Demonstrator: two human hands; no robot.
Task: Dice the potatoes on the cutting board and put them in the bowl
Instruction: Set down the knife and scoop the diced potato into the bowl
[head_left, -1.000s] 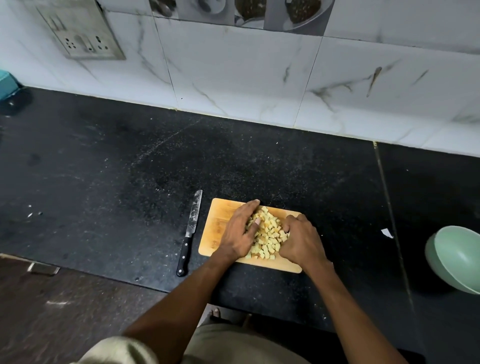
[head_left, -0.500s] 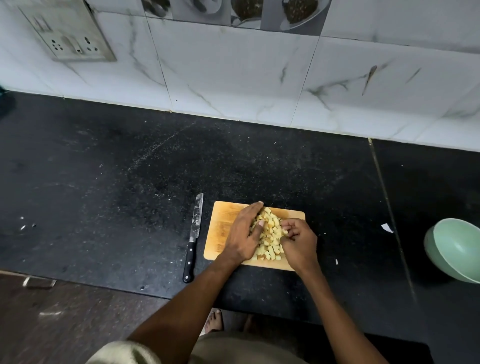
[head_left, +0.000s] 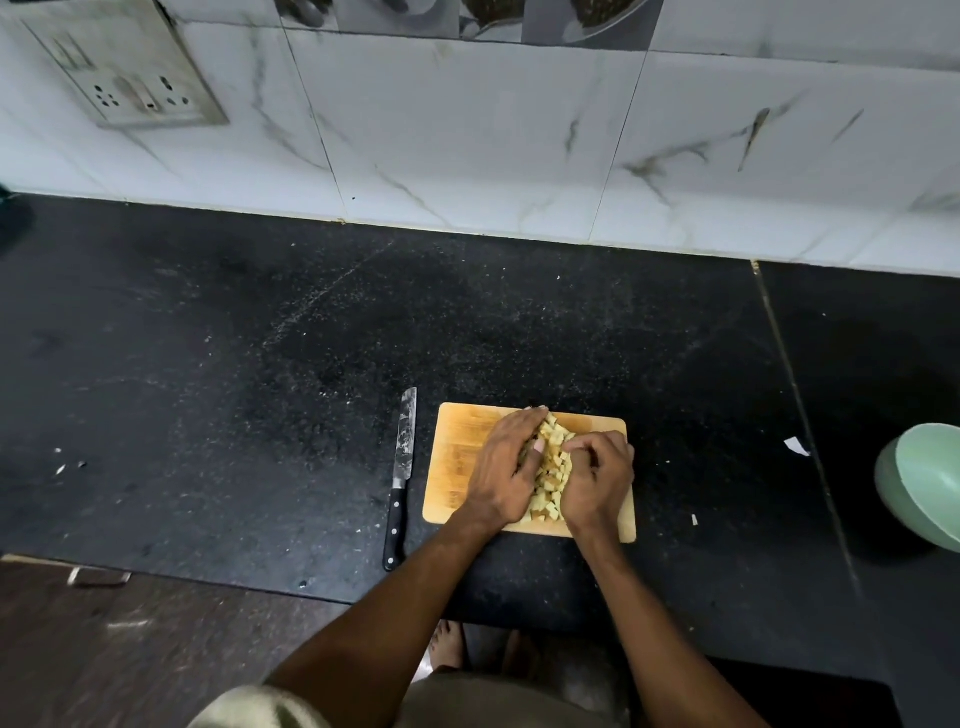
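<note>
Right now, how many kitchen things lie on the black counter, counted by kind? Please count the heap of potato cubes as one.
Knife: 1
Cutting board: 1
Heap of potato cubes: 1
Green bowl: 1
Total: 4

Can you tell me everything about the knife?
The knife lies flat on the black counter, just left of the wooden cutting board, not touching it. Its black handle with pale rivets points toward the person; its grey blade, smeared with whitish bits, points toward the wall. Neither hand touches it.
</note>
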